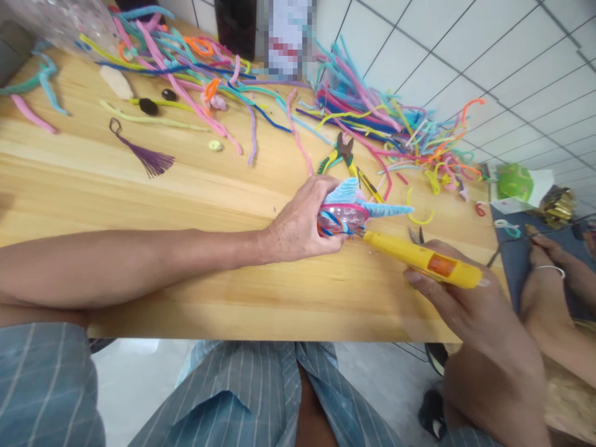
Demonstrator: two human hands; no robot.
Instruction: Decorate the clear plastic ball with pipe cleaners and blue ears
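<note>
My left hand (305, 217) is wrapped around a clear plastic ball (350, 216) trimmed with pink, blue and orange pipe cleaners. A light blue fin (345, 192) stands up from its top, and a light blue spike (388, 210) sticks out to the right. My right hand (459, 292) grips a yellow glue gun (419, 256) with an orange window in its body. The nozzle points left and meets the lower edge of the ball, though I cannot tell whether it touches. My left palm and fingers hide part of the ball.
Pliers (342, 152) with yellow-green handles lie just behind the ball. Heaps of colored pipe cleaners (363, 112) line the back of the wooden table (209, 298). A purple tassel (146, 154) lies at the left. Another person's arm (547, 298) rests at the far right.
</note>
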